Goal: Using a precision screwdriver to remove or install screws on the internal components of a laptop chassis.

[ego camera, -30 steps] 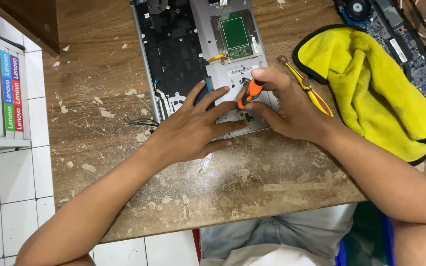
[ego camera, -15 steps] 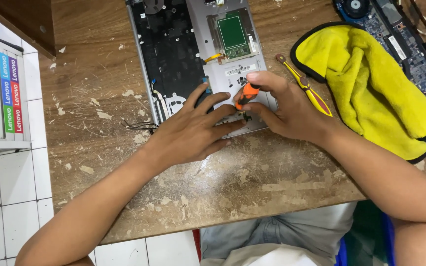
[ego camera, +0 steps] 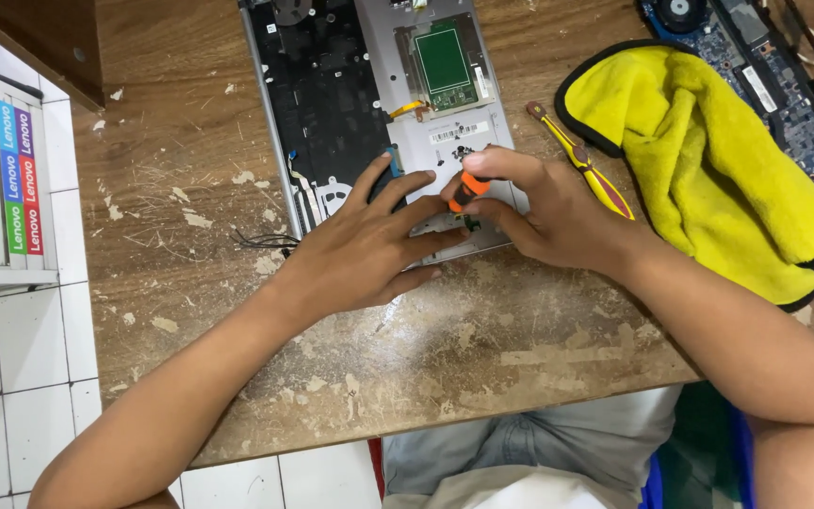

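An opened laptop shell (ego camera: 346,90) lies upside down on a worn wooden table (ego camera: 482,349), showing a black keyboard back and a green touchpad board (ego camera: 447,58). My right hand (ego camera: 544,212) grips a small orange-handled screwdriver (ego camera: 468,191), tip down on the shell's near edge. My left hand (ego camera: 365,250) lies flat beside it, fingers spread and pressing on the shell's near corner. The screwdriver's tip is hidden by my fingers.
A red and yellow screwdriver (ego camera: 581,160) lies right of the shell. A yellow cloth (ego camera: 708,160) covers part of a blue circuit board (ego camera: 765,66) at the far right. A white box with coloured labels (ego camera: 2,179) stands at the left. Thin black wires (ego camera: 264,240) lie on the table.
Both hands have stayed on the shell's near edge. The orange screwdriver has shifted slightly in my right fingers; the view has drifted a little.
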